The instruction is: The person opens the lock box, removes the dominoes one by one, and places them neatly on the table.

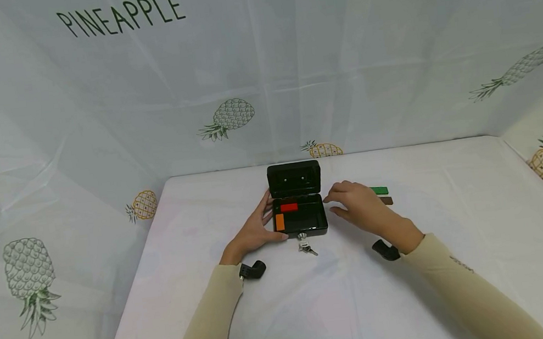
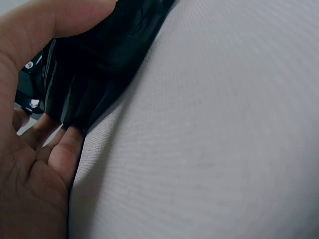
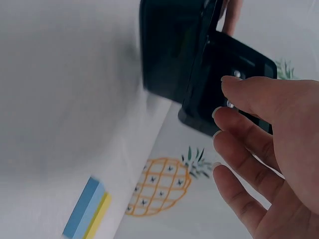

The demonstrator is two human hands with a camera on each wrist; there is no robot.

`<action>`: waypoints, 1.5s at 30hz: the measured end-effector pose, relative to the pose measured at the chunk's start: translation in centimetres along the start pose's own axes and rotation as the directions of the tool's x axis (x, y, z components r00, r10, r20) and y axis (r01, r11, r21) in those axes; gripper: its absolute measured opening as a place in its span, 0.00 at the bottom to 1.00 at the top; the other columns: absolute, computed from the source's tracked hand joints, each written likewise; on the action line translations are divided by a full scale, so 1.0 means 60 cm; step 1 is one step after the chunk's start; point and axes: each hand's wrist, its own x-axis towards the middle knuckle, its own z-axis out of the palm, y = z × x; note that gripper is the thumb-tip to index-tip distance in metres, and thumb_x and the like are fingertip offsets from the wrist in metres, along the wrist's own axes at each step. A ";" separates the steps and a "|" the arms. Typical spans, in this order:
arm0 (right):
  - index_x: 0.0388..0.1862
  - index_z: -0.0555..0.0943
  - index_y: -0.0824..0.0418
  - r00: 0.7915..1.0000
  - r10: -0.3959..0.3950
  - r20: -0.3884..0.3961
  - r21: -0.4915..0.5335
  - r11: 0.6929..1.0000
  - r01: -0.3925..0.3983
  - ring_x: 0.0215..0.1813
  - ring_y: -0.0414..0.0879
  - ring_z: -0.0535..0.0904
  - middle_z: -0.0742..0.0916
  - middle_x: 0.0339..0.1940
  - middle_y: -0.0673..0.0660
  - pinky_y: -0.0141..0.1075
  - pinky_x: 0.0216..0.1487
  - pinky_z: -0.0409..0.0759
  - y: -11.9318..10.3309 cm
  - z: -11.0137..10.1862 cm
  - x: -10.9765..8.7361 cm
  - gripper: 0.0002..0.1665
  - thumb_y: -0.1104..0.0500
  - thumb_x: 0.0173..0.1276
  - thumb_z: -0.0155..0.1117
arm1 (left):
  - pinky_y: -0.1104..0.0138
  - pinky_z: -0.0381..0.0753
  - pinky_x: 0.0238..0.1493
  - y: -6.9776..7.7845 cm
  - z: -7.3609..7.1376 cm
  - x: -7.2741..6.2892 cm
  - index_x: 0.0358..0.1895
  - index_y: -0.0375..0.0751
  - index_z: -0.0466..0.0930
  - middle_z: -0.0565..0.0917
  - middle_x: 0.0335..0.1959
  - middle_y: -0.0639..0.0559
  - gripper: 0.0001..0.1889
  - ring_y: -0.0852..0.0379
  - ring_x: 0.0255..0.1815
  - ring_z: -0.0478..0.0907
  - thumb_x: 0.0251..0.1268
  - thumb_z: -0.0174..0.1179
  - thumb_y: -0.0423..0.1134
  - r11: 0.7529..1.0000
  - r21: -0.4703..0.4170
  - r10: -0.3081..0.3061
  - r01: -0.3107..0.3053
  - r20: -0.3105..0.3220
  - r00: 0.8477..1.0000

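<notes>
A black cash box (image 1: 312, 221) stands with its lid (image 1: 294, 178) raised at the back of the white table. In its tray lie a red block (image 1: 289, 207) and an orange block (image 1: 280, 222). My left hand (image 1: 254, 235) grips the box at its left side, thumb along the front corner; in the left wrist view the thumb (image 2: 75, 17) lies over the dark wall. My right hand (image 1: 361, 207) hovers beside the box's right edge, fingers loosely bent and holding nothing. Keys (image 1: 306, 247) hang from the front lock.
A green block (image 1: 380, 190) and a brown block (image 1: 386, 200) lie just right of my right hand. In the right wrist view, a blue block (image 3: 83, 209) and a yellow block (image 3: 98, 215) lie side by side. Pineapple-print cloth (image 1: 368, 98) hangs behind the table.
</notes>
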 end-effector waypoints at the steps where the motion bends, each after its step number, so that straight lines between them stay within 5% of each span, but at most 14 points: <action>1: 0.46 0.91 0.62 1.000 -0.002 0.003 -0.001 1.000 0.002 0.48 0.53 0.87 0.89 0.44 0.55 0.46 0.50 0.91 -0.004 0.002 0.003 0.15 0.68 0.59 0.82 | 0.54 0.63 0.83 0.001 0.000 -0.001 0.89 0.55 0.35 0.53 0.86 0.40 0.69 0.40 0.85 0.56 0.55 0.81 0.32 1.000 0.001 0.000 0.000 0.001 1.000; 14: 0.48 0.91 0.61 0.999 -0.037 0.030 0.013 0.999 0.037 0.45 0.50 0.85 0.87 0.42 0.54 0.44 0.50 0.90 -0.043 0.028 0.039 0.16 0.64 0.60 0.83 | 0.54 0.64 0.83 0.000 -0.001 -0.001 0.89 0.58 0.35 0.54 0.85 0.42 0.69 0.40 0.84 0.58 0.55 0.81 0.33 1.000 -0.003 -0.018 0.018 -0.001 1.000; 30: 0.53 0.89 0.60 0.991 -0.019 0.131 -0.007 1.000 0.020 0.55 0.51 0.86 0.89 0.50 0.55 0.47 0.62 0.87 -0.062 0.059 0.072 0.17 0.59 0.67 0.80 | 0.57 0.62 0.84 -0.005 -0.001 0.002 0.89 0.58 0.33 0.55 0.85 0.43 0.69 0.43 0.85 0.57 0.55 0.81 0.31 1.000 -0.010 0.001 -0.001 0.010 1.000; 45: 0.54 0.89 0.61 0.986 -0.011 0.169 0.016 1.000 0.008 0.54 0.53 0.87 0.91 0.53 0.57 0.46 0.56 0.90 -0.067 0.080 0.083 0.17 0.61 0.67 0.79 | 0.57 0.62 0.84 -0.004 -0.002 0.001 0.88 0.59 0.33 0.53 0.85 0.43 0.69 0.42 0.85 0.57 0.56 0.81 0.32 1.000 -0.027 0.001 0.000 0.015 1.000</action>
